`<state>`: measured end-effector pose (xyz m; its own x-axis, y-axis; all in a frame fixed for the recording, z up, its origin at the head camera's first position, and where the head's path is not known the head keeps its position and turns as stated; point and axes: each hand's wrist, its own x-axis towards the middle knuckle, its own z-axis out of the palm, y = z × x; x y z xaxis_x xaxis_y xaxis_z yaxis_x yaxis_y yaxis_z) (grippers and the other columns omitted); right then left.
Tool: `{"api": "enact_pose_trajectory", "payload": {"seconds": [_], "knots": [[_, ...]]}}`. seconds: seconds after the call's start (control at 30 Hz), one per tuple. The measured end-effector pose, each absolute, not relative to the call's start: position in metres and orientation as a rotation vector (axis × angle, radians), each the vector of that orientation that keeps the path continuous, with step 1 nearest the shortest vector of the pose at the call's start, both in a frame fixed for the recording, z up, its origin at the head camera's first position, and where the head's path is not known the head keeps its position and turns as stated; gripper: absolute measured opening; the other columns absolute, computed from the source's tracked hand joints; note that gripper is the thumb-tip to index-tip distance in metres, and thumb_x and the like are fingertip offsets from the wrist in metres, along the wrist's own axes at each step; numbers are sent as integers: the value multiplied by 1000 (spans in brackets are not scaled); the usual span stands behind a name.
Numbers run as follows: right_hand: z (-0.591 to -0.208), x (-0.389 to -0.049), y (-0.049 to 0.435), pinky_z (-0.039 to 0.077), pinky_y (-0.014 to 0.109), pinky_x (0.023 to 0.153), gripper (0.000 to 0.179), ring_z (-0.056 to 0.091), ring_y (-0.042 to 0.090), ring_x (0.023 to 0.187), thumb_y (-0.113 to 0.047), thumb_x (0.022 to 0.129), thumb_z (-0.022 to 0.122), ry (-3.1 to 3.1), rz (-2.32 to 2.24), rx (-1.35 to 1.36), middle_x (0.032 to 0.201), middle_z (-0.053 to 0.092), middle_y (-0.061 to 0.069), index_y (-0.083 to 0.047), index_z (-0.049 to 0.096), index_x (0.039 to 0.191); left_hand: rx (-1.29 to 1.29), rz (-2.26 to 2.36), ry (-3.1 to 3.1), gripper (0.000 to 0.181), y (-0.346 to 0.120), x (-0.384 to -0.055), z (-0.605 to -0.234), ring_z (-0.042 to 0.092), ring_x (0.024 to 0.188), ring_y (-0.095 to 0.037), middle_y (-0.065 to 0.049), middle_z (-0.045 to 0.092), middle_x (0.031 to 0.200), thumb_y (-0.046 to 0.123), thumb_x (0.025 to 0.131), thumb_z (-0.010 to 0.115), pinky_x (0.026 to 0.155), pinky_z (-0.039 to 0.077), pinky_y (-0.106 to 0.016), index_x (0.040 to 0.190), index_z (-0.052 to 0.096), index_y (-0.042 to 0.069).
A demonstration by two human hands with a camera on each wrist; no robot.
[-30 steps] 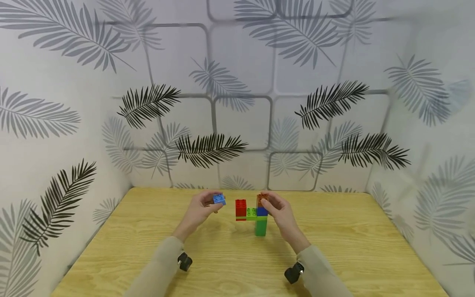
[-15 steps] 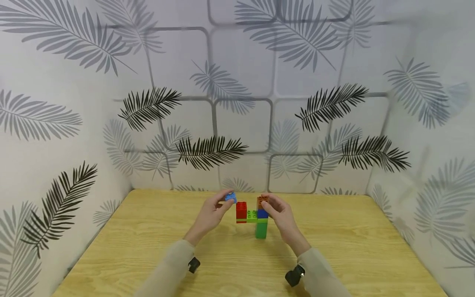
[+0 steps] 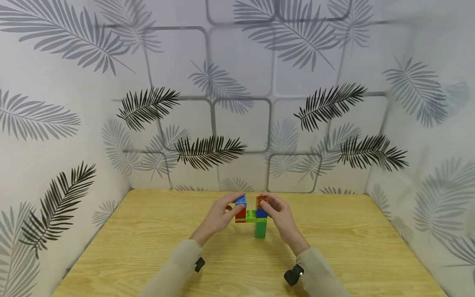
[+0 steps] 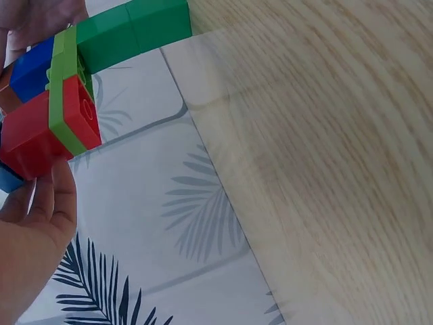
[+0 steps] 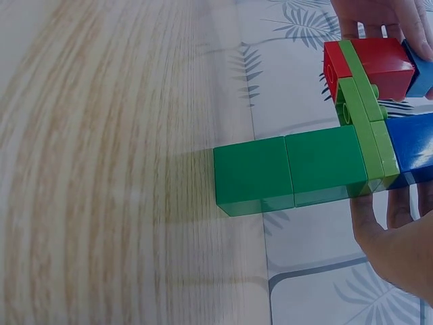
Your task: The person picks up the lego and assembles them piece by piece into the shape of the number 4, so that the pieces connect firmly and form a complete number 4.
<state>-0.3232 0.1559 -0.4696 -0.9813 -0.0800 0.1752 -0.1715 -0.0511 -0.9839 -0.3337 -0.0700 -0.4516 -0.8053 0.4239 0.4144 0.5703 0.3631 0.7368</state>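
In the head view a toy-brick build stands on the table: stacked green bricks (image 3: 260, 229), a lime-green piece (image 3: 250, 215) jutting left, a dark blue brick (image 3: 261, 213) and an orange-brown brick (image 3: 261, 198) on top. A red brick (image 3: 240, 213) sits on the lime piece's left end. My left hand (image 3: 218, 218) pinches a light blue brick (image 3: 241, 201) against the red brick's top; whether its studs are locked cannot be seen. My right hand (image 3: 283, 218) grips the orange-brown brick. The right wrist view shows the light blue brick (image 5: 421, 73) meeting the red brick (image 5: 385, 64).
The wooden table (image 3: 130, 255) extends around the build, with its back edge close behind. Beyond that edge rises a wall (image 3: 241, 123) with leaf patterns. Small black devices (image 3: 294, 275) are worn at both wrists. Beneath the red end, the lime piece overhangs the table.
My left hand has moved right with the light blue brick, from beside the build to the top of the red brick. The right hand has kept its grip, and the build has stayed put.
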Motion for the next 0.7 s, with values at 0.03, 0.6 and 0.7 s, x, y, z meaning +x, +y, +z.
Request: {"api": "enact_pose_trajectory", "payload": {"seconds": [0.03,0.6,0.7], "knots": [[-470,-323,156,48,36,98,42,61,10,106,-25,98,61,-2119,2216,281,122,64,4,-5,56,135,-899,-1435,-2478,42,-70,-334,-452,60,107,-16,-2,60,133,31,101,55,83,52,-29,143,53,25],[-470,-322,154,48,40,100,43,61,10,106,-25,98,62,-2109,2218,268,119,65,2,-6,56,135,-938,-1538,-2492,39,-82,-335,-454,63,112,-16,5,61,135,34,100,56,89,54,-33,139,55,35],[-470,-323,154,46,45,102,43,61,11,105,-25,98,62,-2099,2228,269,118,65,2,-5,56,135,-960,-1506,-2466,39,-82,-336,-454,64,111,-16,4,63,133,32,99,58,88,54,-32,139,56,33]]}}
